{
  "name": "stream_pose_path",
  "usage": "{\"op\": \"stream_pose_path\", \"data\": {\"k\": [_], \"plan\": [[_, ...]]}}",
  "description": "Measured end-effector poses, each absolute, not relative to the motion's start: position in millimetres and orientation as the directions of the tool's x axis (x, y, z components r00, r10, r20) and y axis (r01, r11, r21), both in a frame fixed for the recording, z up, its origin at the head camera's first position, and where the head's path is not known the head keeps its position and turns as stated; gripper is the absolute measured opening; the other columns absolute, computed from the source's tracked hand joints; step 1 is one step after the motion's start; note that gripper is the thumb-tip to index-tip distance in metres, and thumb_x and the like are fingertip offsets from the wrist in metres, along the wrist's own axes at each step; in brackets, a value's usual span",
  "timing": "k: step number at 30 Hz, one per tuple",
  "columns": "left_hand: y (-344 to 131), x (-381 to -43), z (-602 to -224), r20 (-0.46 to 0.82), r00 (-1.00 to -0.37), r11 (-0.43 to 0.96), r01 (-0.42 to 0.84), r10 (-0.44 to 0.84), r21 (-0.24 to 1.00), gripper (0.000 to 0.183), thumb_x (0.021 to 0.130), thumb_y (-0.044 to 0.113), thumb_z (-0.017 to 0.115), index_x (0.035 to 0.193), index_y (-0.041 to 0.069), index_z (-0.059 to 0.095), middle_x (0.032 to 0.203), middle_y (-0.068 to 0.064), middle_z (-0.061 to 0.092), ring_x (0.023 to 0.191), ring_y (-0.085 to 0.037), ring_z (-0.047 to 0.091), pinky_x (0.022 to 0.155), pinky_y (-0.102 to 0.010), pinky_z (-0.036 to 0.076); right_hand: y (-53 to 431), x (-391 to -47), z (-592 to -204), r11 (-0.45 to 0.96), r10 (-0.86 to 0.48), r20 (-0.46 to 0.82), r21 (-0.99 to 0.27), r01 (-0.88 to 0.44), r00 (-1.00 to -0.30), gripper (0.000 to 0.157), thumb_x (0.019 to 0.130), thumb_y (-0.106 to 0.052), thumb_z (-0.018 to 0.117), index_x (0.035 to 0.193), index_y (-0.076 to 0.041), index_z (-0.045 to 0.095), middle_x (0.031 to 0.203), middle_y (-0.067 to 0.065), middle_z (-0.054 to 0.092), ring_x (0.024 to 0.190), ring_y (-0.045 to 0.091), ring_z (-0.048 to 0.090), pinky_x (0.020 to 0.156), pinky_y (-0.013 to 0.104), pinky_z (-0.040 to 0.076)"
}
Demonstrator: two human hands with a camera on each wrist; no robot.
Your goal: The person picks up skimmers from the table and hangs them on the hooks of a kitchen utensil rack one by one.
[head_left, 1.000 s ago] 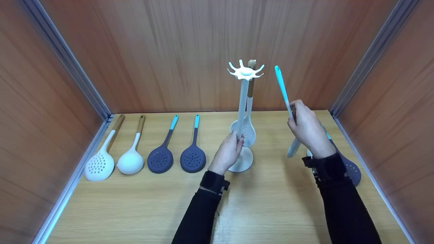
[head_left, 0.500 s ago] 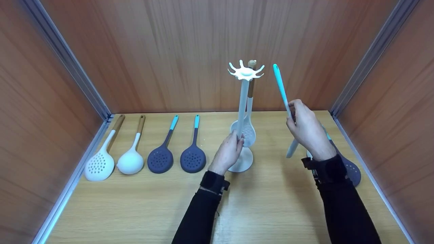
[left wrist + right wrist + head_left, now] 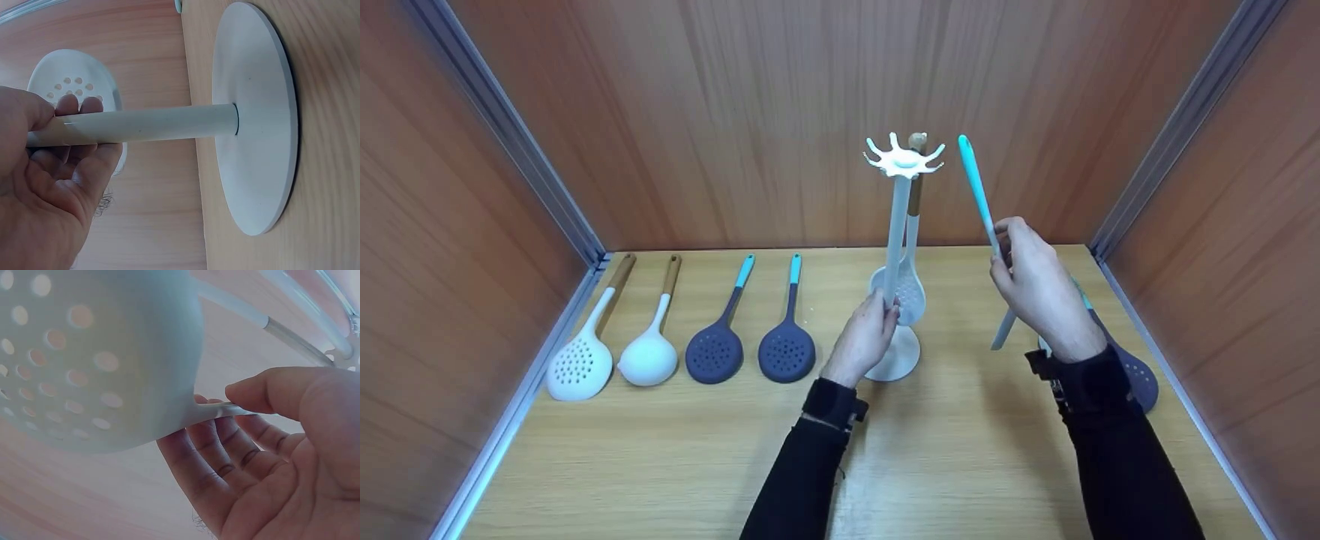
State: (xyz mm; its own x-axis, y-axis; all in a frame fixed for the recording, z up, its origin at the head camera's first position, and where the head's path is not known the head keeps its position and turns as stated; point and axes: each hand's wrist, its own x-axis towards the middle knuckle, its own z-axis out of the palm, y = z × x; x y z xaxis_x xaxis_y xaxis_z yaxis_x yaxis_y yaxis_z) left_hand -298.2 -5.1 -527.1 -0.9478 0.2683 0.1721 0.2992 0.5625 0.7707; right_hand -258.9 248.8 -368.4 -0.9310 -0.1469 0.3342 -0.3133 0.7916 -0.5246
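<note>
My left hand [image 3: 861, 337] grips the pole of a white utensil stand [image 3: 897, 232], which stands upright on its round base [image 3: 253, 112] and has a ring of curved hooks on top. A white skimmer with a wooden handle [image 3: 912, 296] hangs from the stand, behind the pole. In my right hand [image 3: 1039, 289] a pale skimmer with a turquoise handle [image 3: 975, 180] is pinched by its neck, raised off the table with the handle pointing up. Its perforated head [image 3: 112, 354] shows large in the right wrist view. The skimmer is to the right of the hooks, apart from them.
On the left lie a white skimmer [image 3: 581, 366], a white ladle [image 3: 649, 358] and two dark skimmers [image 3: 715, 352] with turquoise handles. Another dark skimmer [image 3: 1138, 379] is partly hidden by my right arm. Wooden walls [image 3: 735, 127] enclose the back and sides.
My right hand has moved slightly left, bringing the turquoise handle a little up and closer to the hooks. The left hand and the stand have stayed still.
</note>
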Motion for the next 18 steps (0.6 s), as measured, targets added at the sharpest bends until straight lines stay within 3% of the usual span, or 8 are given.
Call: {"op": "stream_pose_path", "data": {"k": [18], "plan": [[-4.9, -298.1, -526.7, 0.178, -0.946, 0.569, 0.308, 0.272, 0.763, 0.021, 0.127, 0.021, 0.051, 0.138, 0.007, 0.062, 0.121, -0.013, 0.075, 0.106, -0.022, 0.076, 0.089, -0.04, 0.067, 241.5, -247.6, -359.9, 0.797, -0.168, 0.406, -0.481, -0.367, -0.898, 0.035, 0.117, 0.001, 0.058, 0.151, 0.006, 0.057, 0.127, 0.028, 0.073, 0.11, 0.042, 0.076, 0.091, 0.056, 0.065]]}}
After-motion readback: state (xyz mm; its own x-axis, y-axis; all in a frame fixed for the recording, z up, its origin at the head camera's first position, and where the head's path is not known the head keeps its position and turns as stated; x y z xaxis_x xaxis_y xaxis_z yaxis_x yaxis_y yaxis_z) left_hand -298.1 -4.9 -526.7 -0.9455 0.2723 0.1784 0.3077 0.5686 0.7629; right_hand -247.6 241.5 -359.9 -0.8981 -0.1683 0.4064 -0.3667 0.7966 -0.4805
